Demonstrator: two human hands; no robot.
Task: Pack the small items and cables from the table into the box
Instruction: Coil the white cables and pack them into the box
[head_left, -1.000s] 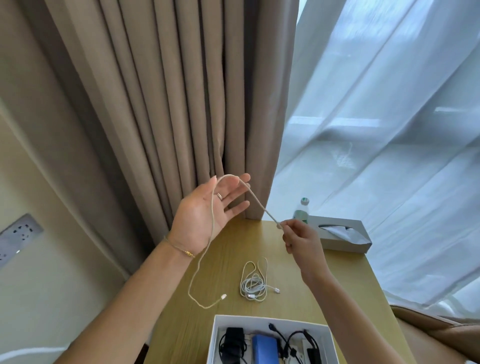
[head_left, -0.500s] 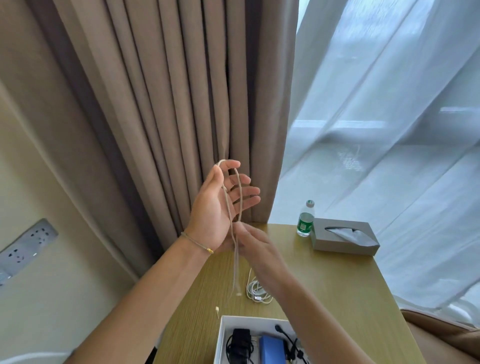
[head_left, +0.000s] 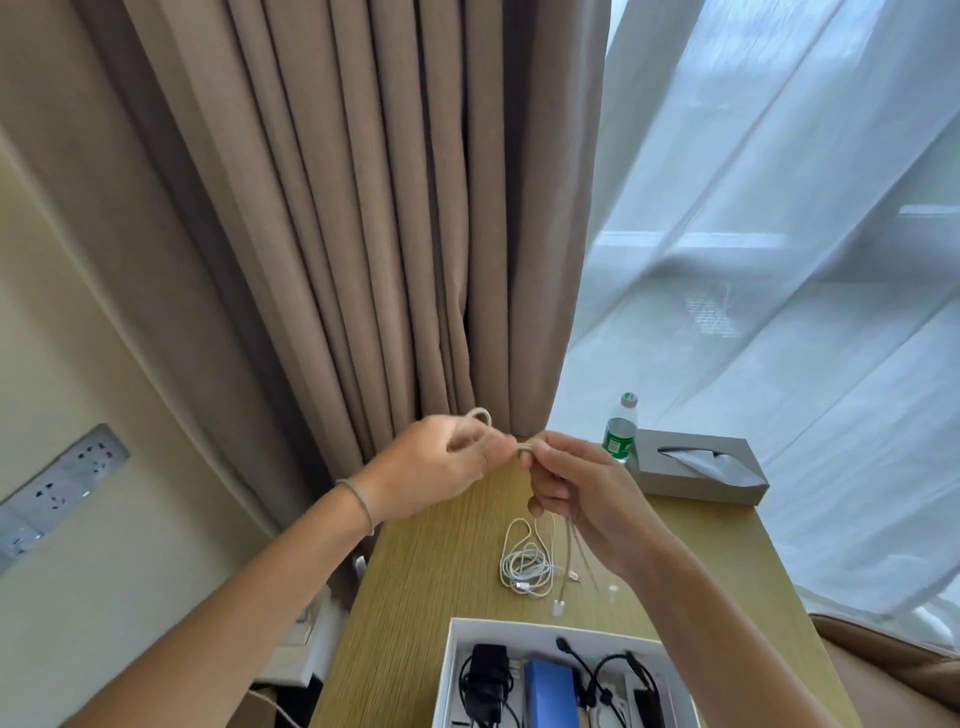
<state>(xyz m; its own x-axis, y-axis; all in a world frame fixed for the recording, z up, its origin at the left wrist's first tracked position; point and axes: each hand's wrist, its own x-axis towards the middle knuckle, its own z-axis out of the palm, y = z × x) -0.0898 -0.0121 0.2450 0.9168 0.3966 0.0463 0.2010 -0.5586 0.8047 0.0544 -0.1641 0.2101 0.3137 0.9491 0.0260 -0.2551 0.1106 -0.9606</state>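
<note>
No legible text (bottle label blurred)

A green-labelled water bottle (head_left: 620, 430) stood just beside a grey tissue box (head_left: 698, 470). Behind hung beige curtains (head_left: 363, 208) and sheer drapes (head_left: 779, 260); wall sockets (head_left: 57, 483) sat left.

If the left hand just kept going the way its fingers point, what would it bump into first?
Most likely the right hand. The left hand points rightward, and both pinch the same beige cable, fingertips almost meeting. Depth is hard to judge, but nothing else appears between them.
</note>
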